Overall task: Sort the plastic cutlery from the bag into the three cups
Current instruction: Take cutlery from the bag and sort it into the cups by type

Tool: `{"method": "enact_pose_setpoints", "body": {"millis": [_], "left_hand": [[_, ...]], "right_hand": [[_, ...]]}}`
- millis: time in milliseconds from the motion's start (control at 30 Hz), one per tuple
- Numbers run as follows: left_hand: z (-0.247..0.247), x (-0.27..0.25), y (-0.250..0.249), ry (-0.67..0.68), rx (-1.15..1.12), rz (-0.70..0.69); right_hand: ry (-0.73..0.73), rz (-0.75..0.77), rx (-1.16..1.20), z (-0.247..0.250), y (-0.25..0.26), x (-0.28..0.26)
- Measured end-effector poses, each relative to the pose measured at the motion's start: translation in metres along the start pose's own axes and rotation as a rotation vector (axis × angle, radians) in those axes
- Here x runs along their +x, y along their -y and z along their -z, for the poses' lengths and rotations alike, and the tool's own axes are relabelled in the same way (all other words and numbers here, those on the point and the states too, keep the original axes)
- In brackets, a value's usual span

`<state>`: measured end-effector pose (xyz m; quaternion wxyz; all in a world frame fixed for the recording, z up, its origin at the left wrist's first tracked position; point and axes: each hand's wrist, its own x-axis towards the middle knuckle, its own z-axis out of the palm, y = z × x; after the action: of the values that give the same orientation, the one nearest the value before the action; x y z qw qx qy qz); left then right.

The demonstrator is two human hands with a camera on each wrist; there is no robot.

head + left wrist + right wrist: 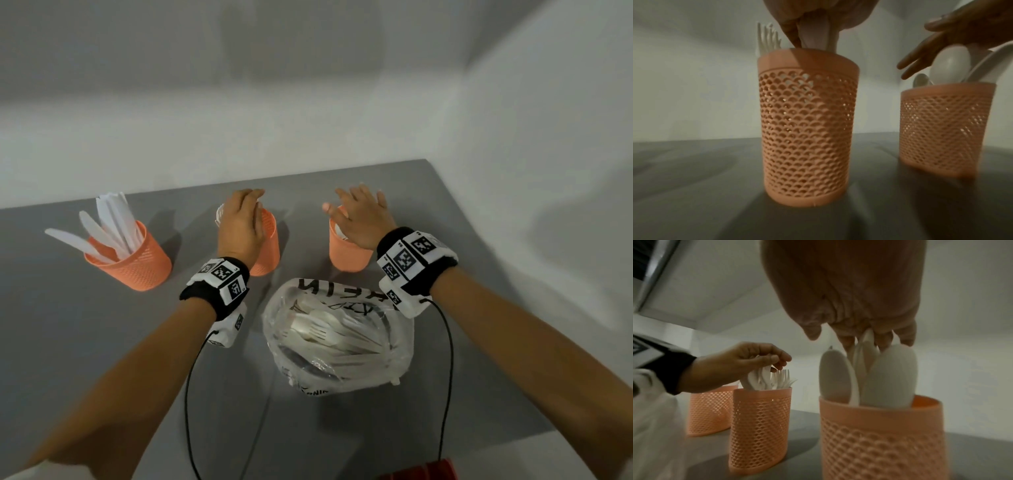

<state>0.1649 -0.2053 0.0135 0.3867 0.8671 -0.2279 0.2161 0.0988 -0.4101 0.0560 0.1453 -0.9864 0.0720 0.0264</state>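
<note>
Left hand: the left hand (pixel 241 224) is right over the middle cup (pixel 807 129), fingers curled around a fork (pixel 764 378), lowering it in among the forks already standing there.
Right hand: the right hand (pixel 359 219) hovers over the right cup (pixel 881 434), fingers spread; the right wrist view has fingertips touching a spoon handle (pixel 867 337), but whether they pinch it or are letting go, I cannot tell.
Left cup: the knife cup (pixel 132 260) sits well off to the left, knives fanned out of it.
Bag: the plastic bag (pixel 339 335) lies on the desk (pixel 102 342) just in front of the cups, with plenty of white cutlery inside.
Step in hand: a two-handed drop, fork and spoon each to its own cup.
Next move: by my read, release both pieces cleanly without tipping the light cups, then bring both hands back to the bag's mouth for another pick.
</note>
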Motion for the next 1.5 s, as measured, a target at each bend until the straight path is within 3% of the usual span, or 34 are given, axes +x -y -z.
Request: {"method": "enact_pose_setpoints", "body": {"millis": [100,200,333,400,467,567,700,800,867,1000,1200,1333,1500], "left_hand": [[0.001,-0.004,-0.001,0.090,0.285,-0.057],[0.008,-0.003,-0.009,0.270,0.445,0.060],[0.018,0.006,-0.020,0.435,0.549,0.200],[0.025,0.008,-0.024,0.480,0.511,0.275],[0.033,0.008,-0.029,0.441,0.394,0.320],[0.048,0.006,-0.045,0.247,0.174,0.173],[0.067,-0.001,-0.079,0.107,-0.138,0.028],[0.076,-0.016,-0.099,0.195,-0.249,0.039],[0.078,-0.032,-0.106,0.319,-0.250,0.064],[0.077,-0.070,-0.108,0.441,-0.082,0.045],[0.066,-0.110,-0.090,0.810,0.070,0.323],[0.065,-0.114,-0.086,0.859,0.070,0.337],[0.072,-0.110,-0.086,0.846,-0.018,0.407]], "right_hand": [[0.135,-0.047,-0.099,0.000,0.001,-0.004],[0.178,-0.079,-0.042,0.005,0.004,-0.006],[-0.053,-0.052,0.159,0.014,0.012,-0.019],[-0.221,0.050,0.250,0.019,0.017,-0.029],[-0.317,0.180,0.376,0.025,0.024,-0.041],[-0.214,0.272,0.569,0.034,0.040,-0.066],[0.070,0.285,0.436,0.029,0.060,-0.100],[0.346,0.226,0.166,0.009,0.063,-0.117],[0.421,0.169,-0.026,-0.005,0.061,-0.127],[0.433,0.056,-0.104,-0.029,0.052,-0.141],[0.462,-0.040,-0.138,-0.059,0.038,-0.150],[0.321,-0.030,-0.177,-0.072,0.037,-0.152],[0.273,-0.006,-0.107,-0.077,0.040,-0.148]]}}
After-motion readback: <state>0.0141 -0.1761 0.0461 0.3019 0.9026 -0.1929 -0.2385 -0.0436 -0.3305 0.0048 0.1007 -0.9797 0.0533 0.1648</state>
